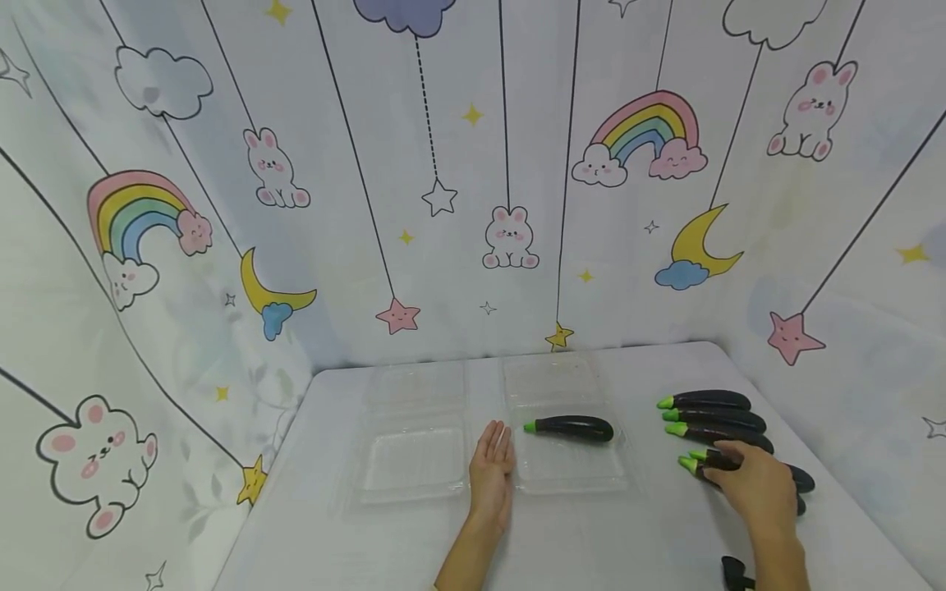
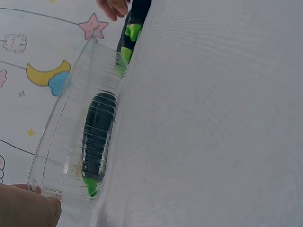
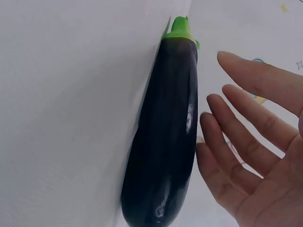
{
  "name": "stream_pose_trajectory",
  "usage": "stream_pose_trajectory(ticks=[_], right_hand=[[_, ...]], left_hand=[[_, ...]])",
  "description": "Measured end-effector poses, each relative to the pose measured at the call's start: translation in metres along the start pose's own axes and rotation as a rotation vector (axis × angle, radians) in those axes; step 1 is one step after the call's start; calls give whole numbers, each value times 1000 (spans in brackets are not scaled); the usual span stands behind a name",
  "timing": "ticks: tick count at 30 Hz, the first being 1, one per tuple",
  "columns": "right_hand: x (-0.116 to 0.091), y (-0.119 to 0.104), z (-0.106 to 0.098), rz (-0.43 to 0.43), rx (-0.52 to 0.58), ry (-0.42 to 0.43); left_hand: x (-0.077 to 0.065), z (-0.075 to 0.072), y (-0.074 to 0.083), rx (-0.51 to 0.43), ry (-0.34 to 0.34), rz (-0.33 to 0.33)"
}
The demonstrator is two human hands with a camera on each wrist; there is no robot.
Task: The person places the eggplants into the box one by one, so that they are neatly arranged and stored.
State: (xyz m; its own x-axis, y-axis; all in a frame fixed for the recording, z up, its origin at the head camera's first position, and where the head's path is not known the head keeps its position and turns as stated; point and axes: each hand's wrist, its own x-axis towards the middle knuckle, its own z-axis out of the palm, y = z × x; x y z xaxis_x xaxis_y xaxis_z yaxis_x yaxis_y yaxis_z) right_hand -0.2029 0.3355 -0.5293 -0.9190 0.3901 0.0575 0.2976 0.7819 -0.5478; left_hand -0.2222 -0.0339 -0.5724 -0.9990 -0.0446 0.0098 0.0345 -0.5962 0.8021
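One dark eggplant (image 1: 572, 428) with a green stem end lies in the right-hand clear plastic box (image 1: 572, 478). Against that box's left side rests my left hand (image 1: 491, 480), its fingers straight; the left wrist view shows the hand (image 2: 28, 205) at the box's near end, partly hidden. My right hand (image 1: 755, 488) reaches over the nearest eggplants (image 1: 801, 478) on the right. Seen from the right wrist, the hand (image 3: 265, 142) is spread beside an eggplant (image 3: 163, 127), thumb and fingers apart, nothing held.
Several more eggplants (image 1: 715, 427) lie in a row on the white table (image 1: 369, 550). A second clear box (image 1: 414, 460) stands to the left, holding nothing visible. A small black object (image 1: 733, 572) shows at the front edge. Patterned cloth (image 1: 510, 164) hangs behind.
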Motion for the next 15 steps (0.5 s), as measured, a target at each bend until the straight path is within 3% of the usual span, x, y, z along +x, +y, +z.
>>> stream_pose_trajectory(ticks=[5, 15], right_hand=[[-1, 4, 0, 29, -17, -45], [0, 9, 5, 14, -33, -40]], left_hand=[[0, -1, -1, 2, -2, -2], [1, -3, -1, 17, -19, -8]])
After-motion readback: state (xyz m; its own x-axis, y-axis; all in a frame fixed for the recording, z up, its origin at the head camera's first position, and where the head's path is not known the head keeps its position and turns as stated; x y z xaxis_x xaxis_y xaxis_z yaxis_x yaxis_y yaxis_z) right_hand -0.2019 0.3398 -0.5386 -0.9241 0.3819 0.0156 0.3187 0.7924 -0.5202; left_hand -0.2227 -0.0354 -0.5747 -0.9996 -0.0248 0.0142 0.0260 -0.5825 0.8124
